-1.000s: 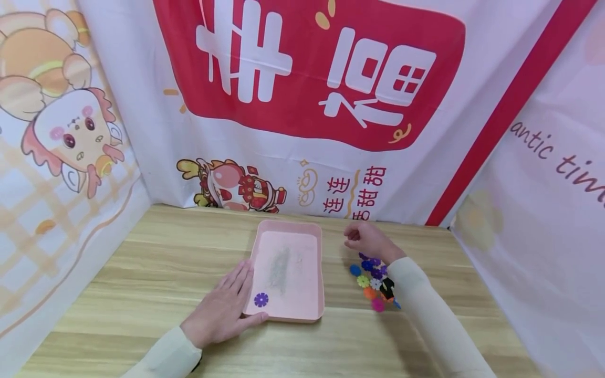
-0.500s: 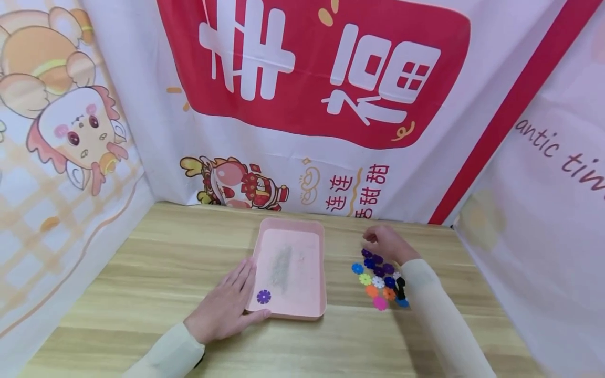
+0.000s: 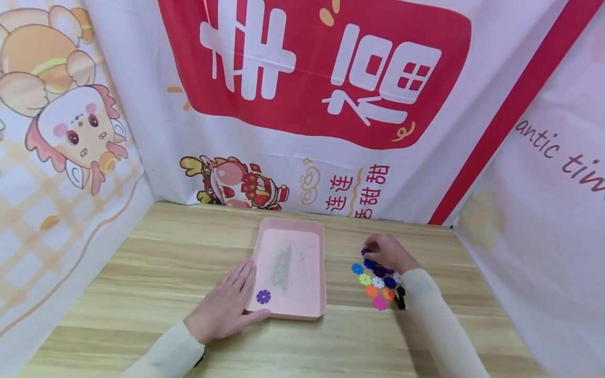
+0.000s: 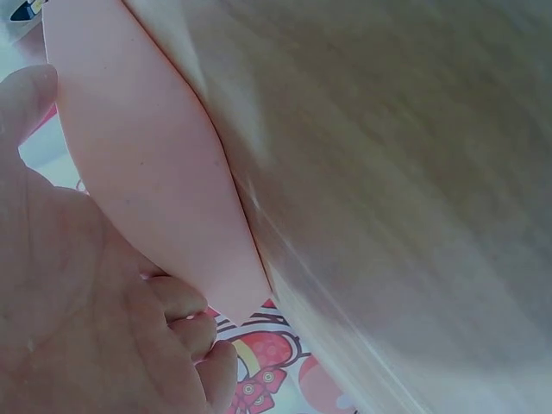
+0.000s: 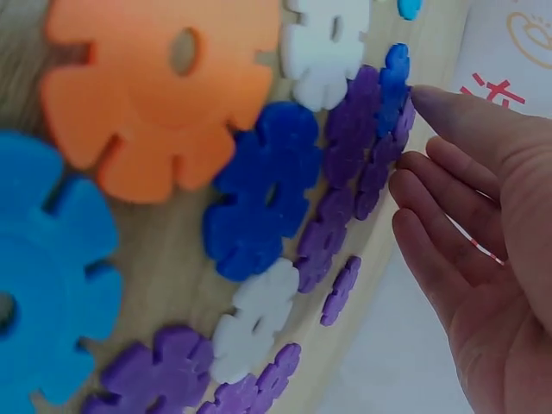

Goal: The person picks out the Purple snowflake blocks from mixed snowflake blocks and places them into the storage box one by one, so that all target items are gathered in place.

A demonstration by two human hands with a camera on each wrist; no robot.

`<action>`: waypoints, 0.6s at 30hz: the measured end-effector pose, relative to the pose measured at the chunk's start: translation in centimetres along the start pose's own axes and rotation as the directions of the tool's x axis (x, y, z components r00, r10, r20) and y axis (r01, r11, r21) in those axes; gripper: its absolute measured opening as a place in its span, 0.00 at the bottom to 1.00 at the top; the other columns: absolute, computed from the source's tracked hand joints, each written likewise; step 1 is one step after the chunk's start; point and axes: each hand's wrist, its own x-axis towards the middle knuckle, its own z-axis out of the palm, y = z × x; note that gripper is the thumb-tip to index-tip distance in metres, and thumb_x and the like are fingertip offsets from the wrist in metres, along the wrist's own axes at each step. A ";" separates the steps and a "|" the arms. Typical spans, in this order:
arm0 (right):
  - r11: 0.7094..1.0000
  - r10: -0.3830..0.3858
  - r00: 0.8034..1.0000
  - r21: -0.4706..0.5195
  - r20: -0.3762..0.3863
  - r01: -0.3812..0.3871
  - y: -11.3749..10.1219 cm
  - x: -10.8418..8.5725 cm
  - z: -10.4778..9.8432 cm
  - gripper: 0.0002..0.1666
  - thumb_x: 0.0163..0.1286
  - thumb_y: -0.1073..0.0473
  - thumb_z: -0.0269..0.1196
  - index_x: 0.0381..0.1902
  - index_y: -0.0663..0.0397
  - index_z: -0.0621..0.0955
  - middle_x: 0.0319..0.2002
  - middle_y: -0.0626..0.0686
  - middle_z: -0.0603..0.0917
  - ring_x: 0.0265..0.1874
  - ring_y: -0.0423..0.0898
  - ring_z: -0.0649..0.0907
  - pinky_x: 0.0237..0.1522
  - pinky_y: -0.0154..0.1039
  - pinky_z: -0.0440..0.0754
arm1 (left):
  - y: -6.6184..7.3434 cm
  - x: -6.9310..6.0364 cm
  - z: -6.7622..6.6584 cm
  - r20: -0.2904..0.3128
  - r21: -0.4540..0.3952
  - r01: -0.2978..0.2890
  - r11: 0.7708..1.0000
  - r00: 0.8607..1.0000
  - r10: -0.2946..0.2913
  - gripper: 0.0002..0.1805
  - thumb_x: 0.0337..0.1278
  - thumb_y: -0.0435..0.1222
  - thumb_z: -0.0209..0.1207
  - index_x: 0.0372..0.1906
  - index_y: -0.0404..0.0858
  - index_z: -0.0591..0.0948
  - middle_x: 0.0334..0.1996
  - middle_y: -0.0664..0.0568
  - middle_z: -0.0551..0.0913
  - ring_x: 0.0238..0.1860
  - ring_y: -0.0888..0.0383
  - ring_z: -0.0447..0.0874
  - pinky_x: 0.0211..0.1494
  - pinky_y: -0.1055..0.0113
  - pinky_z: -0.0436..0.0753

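Observation:
A pink tray [image 3: 295, 262] holds one purple flower-shaped disc [image 3: 263, 296] in its near left corner. My left hand [image 3: 224, 304] rests along the tray's left rim with fingers extended and the thumb at the near corner; the left wrist view shows the hand [image 4: 95, 293] against the pink wall [image 4: 155, 155]. Right of the tray, my right hand [image 3: 389, 253] reaches over the far end of a group of discs. In the right wrist view, the thumb and fingers of that hand [image 5: 483, 190] stand apart, their tips at a purple disc [image 5: 405, 125] beside a blue one [image 5: 394, 86].
Several discs lie loose on the wooden table [image 3: 189, 252]: light blue [image 3: 357, 268], yellow-green [image 3: 365, 279], white [image 3: 378, 282], orange [image 3: 372, 291] and pink [image 3: 379, 303]. A black item [image 3: 400, 298] shows by the right sleeve. Printed cloth [image 3: 293, 131] hangs behind the table.
My right hand has moved right and toward the near side, from beyond the discs down onto the far ones. The left hand stays on the tray. The head view has shifted slightly.

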 end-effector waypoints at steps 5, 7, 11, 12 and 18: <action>1.000 0.003 1.000 -0.030 -0.017 -0.004 0.0 0.2 0.3 0.15 0.72 0.59 0.72 0.53 0.60 0.87 0.45 0.55 0.91 0.44 0.47 0.87 0.55 0.51 0.90 | 0.0 0.0 -0.1 0.002 -0.003 0.005 1.000 1.000 -0.005 0.59 0.69 0.71 0.50 0.83 0.28 0.54 0.86 0.36 0.50 0.87 0.38 0.48 0.87 0.40 0.57; 1.000 0.005 1.000 -0.024 -0.026 -0.006 0.0 0.3 0.3 0.15 0.72 0.60 0.72 0.52 0.60 0.87 0.45 0.55 0.91 0.44 0.47 0.87 0.55 0.51 0.90 | 0.0 0.0 -0.1 0.002 -0.003 0.006 1.000 1.000 -0.006 0.59 0.70 0.71 0.51 0.83 0.27 0.54 0.86 0.35 0.50 0.87 0.38 0.48 0.87 0.40 0.57; 1.000 0.018 0.999 -0.002 -0.029 -0.018 0.1 0.3 0.4 0.14 0.71 0.60 0.72 0.52 0.60 0.88 0.44 0.55 0.91 0.44 0.47 0.88 0.55 0.51 0.90 | 0.0 0.1 -0.1 0.007 -0.007 0.008 1.000 1.000 -0.008 0.59 0.69 0.71 0.51 0.83 0.27 0.54 0.86 0.35 0.49 0.87 0.38 0.47 0.87 0.40 0.57; 1.000 0.024 0.999 0.003 -0.029 -0.024 0.2 0.3 0.5 0.14 0.71 0.60 0.72 0.52 0.60 0.88 0.44 0.55 0.91 0.44 0.47 0.88 0.55 0.51 0.90 | 0.0 0.1 0.0 0.010 -0.008 0.007 1.000 1.000 -0.007 0.59 0.69 0.71 0.50 0.83 0.28 0.53 0.86 0.36 0.49 0.87 0.38 0.47 0.87 0.40 0.57; 0.999 0.034 0.999 0.009 -0.042 -0.033 0.1 0.6 0.4 0.12 0.67 0.58 0.76 0.46 0.56 0.89 0.41 0.53 0.91 0.41 0.46 0.87 0.54 0.50 0.90 | -0.1 0.1 0.0 0.015 -0.008 0.008 1.000 1.000 -0.008 0.60 0.69 0.72 0.49 0.84 0.28 0.53 0.86 0.36 0.48 0.87 0.38 0.46 0.87 0.40 0.56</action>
